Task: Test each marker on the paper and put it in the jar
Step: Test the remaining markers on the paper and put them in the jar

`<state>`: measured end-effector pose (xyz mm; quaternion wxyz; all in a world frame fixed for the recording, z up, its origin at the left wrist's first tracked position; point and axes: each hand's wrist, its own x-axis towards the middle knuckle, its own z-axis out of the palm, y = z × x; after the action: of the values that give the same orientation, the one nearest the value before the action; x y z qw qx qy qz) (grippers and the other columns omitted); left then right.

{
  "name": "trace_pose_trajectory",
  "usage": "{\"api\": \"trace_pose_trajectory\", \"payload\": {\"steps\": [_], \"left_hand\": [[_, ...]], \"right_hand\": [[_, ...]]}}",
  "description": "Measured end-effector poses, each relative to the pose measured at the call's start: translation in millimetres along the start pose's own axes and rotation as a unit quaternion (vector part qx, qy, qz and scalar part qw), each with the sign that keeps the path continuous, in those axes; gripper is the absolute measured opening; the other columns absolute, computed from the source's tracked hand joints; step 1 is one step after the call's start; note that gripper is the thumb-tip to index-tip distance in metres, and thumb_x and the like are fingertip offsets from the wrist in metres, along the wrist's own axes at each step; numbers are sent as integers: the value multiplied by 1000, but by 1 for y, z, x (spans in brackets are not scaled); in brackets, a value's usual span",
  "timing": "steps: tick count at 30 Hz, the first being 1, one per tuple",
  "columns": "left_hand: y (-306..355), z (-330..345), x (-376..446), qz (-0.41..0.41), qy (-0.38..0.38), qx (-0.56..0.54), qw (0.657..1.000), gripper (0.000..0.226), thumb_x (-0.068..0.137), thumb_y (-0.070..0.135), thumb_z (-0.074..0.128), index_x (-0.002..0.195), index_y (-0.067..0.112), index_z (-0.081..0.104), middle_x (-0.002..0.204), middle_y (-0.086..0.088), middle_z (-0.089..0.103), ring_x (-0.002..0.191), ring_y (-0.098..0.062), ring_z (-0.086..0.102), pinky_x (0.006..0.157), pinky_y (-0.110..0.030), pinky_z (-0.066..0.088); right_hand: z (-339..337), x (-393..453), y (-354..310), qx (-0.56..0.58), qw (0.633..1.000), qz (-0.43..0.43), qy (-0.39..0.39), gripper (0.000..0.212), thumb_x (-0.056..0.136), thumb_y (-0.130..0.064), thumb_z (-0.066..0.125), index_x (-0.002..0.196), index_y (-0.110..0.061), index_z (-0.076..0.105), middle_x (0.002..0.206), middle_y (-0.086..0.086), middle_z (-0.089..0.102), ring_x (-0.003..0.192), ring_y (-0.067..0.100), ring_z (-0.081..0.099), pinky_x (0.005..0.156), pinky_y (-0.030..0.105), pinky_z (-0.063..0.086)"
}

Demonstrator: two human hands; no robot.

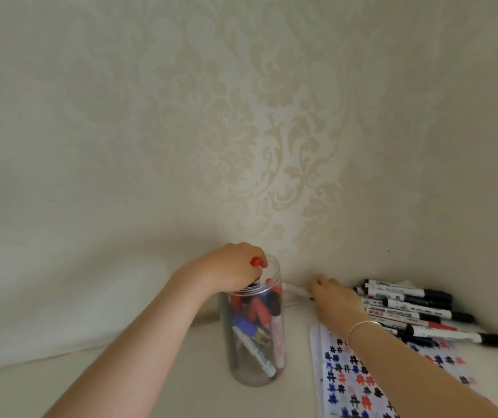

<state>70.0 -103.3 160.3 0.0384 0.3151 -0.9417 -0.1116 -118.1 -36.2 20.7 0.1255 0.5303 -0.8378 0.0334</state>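
Observation:
A clear plastic jar [253, 369] stands upright at the centre and holds several red, blue and black markers. My left hand [232, 267] is over its mouth and grips a red-capped marker [255, 261] pointing down into it. To the right, my right hand [335, 300] reaches flat toward the wall, its fingers on a white marker [296, 290] lying there; the grip itself is hidden. Under my right forearm lies the paper [353, 384], covered with red, blue and black hash marks. A pile of markers [422, 312] with black caps lies at the right.
A wall with cream floral wallpaper [241, 131] rises directly behind the jar and the pile. Everything rests on a pale surface [181, 381]. A thin bracelet [362, 324] circles my right wrist.

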Motion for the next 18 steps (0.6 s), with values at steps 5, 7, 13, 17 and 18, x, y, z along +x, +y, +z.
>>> {"api": "trace_pose_trajectory", "payload": {"steps": [5,7,13,17,18], "left_hand": [[11,0,17,-36,-178,33,983,23,80,38,65,94,22,74,99,2,73,78,-13,65,77,-24,53],[10,2,23,-64,-232,36,970,49,62,50,67,102,22,73,102,0,73,86,-18,69,86,-33,56],[34,-9,-3,26,195,90,976,26,97,33,37,91,18,58,85,-1,62,81,-24,61,71,-34,47],[77,19,-29,139,148,-3,979,30,94,45,50,117,26,53,105,10,63,89,-10,62,79,-30,52],[83,30,-25,143,97,-16,985,36,92,47,52,118,23,50,106,8,62,88,-10,61,76,-28,52]], "right_hand": [[-18,-6,3,207,974,66,71,15,91,-12,47,105,-14,47,106,4,53,92,23,53,63,31,41],[-32,-10,1,387,912,112,81,15,88,-12,55,99,-15,46,94,3,55,79,21,55,62,31,46],[-88,-43,4,757,634,145,67,18,81,5,64,78,-4,49,75,14,58,66,30,64,63,42,60],[-101,-63,11,806,576,119,68,21,80,6,57,69,-8,46,58,9,51,51,22,55,53,33,51],[-102,-66,11,802,579,121,79,24,79,7,56,65,-9,43,55,7,48,50,18,52,50,30,46]]}}
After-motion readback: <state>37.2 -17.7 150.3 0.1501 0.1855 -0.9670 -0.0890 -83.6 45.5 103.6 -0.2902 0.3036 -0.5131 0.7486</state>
